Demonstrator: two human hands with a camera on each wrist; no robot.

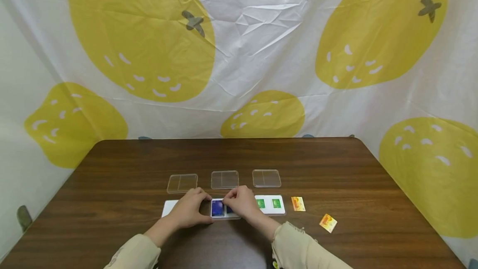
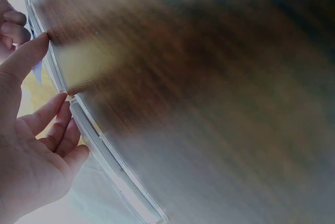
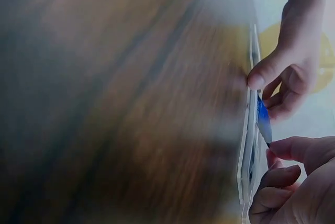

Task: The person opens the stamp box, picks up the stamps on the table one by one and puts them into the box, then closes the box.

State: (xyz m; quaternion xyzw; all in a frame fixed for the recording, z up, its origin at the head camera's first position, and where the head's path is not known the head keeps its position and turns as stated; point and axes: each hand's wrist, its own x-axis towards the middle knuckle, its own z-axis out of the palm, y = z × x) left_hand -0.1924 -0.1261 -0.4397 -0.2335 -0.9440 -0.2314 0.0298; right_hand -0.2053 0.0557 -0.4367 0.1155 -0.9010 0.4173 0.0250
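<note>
Across the gap between my hands lies the middle tray (image 1: 220,218), its long axis left to right. My left hand (image 1: 189,207) grips its left end, thumb on the near side. My right hand (image 1: 243,204) pinches the right edge of the blue card (image 1: 218,209), tilted up toward those fingertips.

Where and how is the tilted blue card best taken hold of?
I would pinch the blue card by its raised edge, coming from the right, as the right hand does: it is thin and slopes up toward that hand, while its other end sits low at the white case, near the left hand.
</note>
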